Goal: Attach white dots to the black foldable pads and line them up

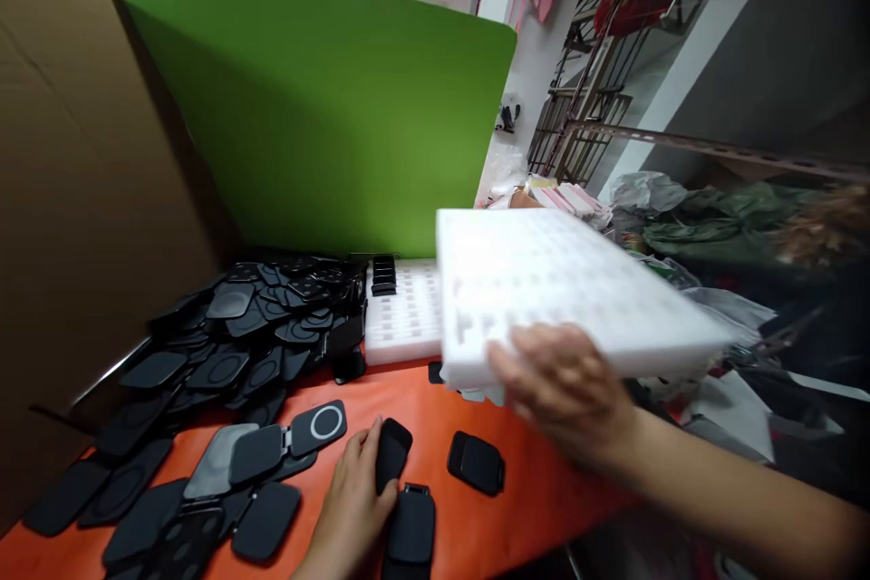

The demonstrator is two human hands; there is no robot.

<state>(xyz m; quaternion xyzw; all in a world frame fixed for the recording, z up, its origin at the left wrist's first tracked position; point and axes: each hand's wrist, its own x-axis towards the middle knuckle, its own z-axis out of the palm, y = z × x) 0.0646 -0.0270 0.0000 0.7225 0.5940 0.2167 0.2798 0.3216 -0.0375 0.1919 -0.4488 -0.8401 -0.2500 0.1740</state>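
Note:
My left hand (354, 497) is low on the orange table, its thumb and fingers closed round a black folding wireless charger (392, 451). My right hand (561, 385), blurred by motion, grips the near edge of a white foam tray (536, 281) with rows of slots, raised and tilted above the table. Just beside my left hand sits another black charger (411, 521). A folded charger (476, 462) lies between the two hands. To the left, an unfolded charger (318, 426) shows a pale ring on one panel.
A big heap of black chargers (251, 335) covers the table's left side. Behind, a second white foam tray (401, 326) holds several black pieces (384, 275). A green board (326, 100) stands at the back, a cardboard box (88, 145) at left. Plastic bags (649, 190) crowd the right.

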